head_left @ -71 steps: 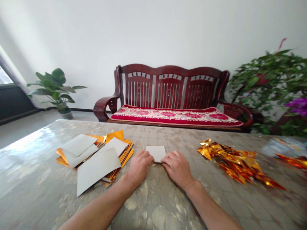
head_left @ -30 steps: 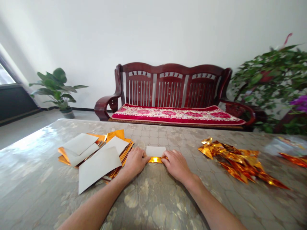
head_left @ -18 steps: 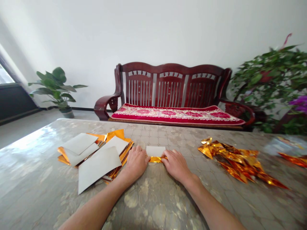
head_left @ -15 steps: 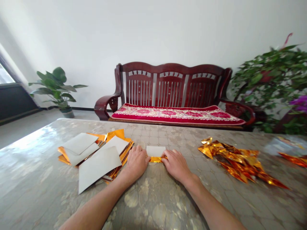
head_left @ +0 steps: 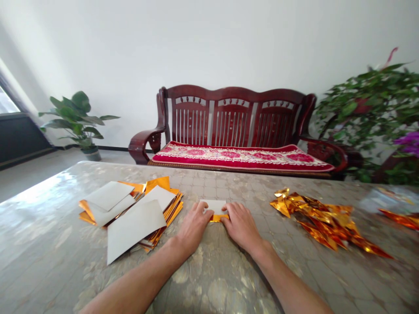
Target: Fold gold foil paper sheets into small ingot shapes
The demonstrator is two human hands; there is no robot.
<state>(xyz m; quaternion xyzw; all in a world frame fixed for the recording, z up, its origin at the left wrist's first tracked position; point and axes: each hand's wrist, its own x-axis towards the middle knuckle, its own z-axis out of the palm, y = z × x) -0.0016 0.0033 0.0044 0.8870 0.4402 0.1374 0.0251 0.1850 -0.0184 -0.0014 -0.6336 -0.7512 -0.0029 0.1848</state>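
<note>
My fingers pinch the small sheet at its folded gold near edge, left hand and right hand nearly closed, flat on the worktop. It looks light, creasable, slippery on the foil; corners suit me. Paper stack left, gold foil pieces right; nothing blocks me.

Purple flowers — cut off; plastic bag — blurred.

We see a white wall behind a dark red wooden sofa, and bright light shines on the bench.
</note>
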